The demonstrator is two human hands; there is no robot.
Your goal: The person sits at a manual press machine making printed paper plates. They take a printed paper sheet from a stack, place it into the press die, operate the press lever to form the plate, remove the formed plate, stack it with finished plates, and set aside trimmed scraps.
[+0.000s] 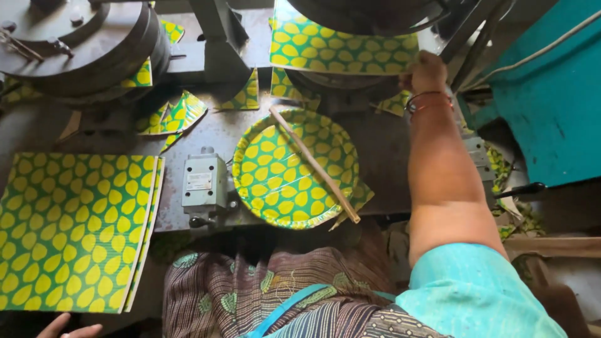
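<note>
One green-and-yellow patterned sheet point(341, 44) is gripped at its right edge by the right hand point(426, 72), under the press die. One stack of formed paper plates point(285, 172) is crossed by one wooden stick point(316, 166). A pile of flat sheets point(69, 231) is lightly touched by the open left hand point(66, 328).

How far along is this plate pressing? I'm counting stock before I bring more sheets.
Done: a stack of formed plates lies on the bench with a stick across it. In hand: the right hand holds a sheet in the press. Left: a pile of flat sheets by the left hand.
</note>
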